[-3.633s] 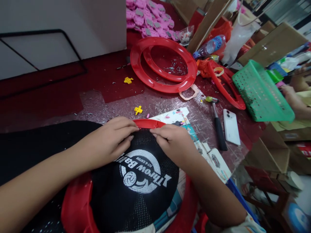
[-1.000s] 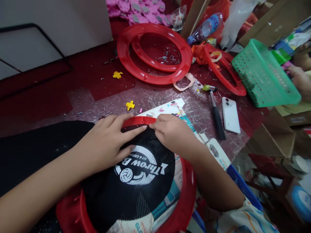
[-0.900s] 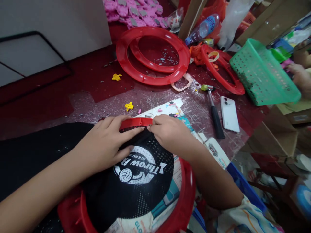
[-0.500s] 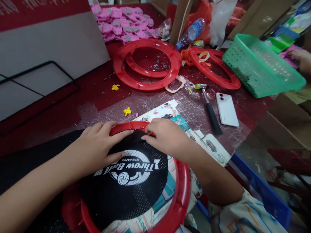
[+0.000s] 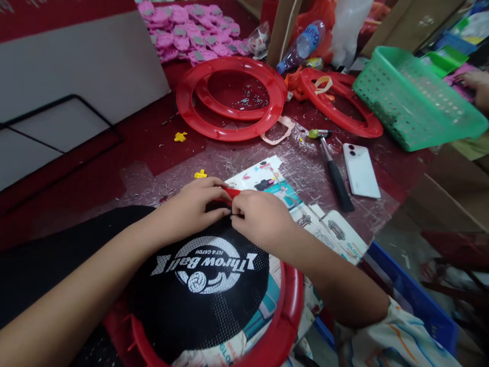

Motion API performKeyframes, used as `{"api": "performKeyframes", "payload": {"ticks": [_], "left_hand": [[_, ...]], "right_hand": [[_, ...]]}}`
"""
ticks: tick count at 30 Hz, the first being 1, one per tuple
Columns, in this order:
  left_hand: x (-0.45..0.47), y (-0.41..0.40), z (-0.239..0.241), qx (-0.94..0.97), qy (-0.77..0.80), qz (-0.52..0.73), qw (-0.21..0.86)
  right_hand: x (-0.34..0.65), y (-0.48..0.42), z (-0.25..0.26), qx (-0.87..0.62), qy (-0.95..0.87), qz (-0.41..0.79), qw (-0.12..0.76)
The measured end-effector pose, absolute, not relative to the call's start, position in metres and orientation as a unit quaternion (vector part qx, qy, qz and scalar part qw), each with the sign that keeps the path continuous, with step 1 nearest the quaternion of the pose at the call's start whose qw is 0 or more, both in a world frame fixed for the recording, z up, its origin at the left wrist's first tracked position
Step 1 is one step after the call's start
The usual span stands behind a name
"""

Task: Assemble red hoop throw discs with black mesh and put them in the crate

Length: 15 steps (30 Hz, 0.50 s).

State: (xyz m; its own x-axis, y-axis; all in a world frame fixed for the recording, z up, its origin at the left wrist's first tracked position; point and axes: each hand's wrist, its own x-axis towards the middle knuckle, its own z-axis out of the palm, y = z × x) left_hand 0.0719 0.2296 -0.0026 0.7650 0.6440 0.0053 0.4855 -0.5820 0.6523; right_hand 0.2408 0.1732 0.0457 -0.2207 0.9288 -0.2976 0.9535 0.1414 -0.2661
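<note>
Workbench, close up: L hand (image 5: pixel 200 201) arched over the far edge of a black mesh disc (image 5: pixel 198 318), forearm slanting in from lower L, fingers bent, thumb tip drawn near the forefinger. R hand (image 5: pixel 263 216) met it almost tip to tip, fingers curled in, wrist above the mesh's R side. Whether either pinched the mesh, I couldn't tell; fingertips hid the contact. The disc, its "Throw Ball" print upside down to the wearer, lay w/in a red ring (image 5: pixel 288 306) atop printed card (image 5: pixel 292 199). Ring's far rim was mostly hidden, a sliver showing btwn hands; its near side ran out of view. Also cut off, far R: a co-worker's hand (image 5: pixel 477 84) nr a green basket (image 5: pixel 416 117).
</note>
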Motion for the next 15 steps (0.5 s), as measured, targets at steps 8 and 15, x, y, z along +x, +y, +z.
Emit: {"api": "performKeyframes", "payload": {"ticks": [8,15], "left_hand": [[0.072,0.232,-0.004,0.802,0.366,0.171,0.441],[0.078,0.231,-0.005,0.794,0.396,0.166,0.430]], "right_hand": [[0.257,0.181,0.039,0.615,0.711,-0.313,-0.134],[0.263,0.185,0.040,0.561,0.755,-0.298,-0.161]]}}
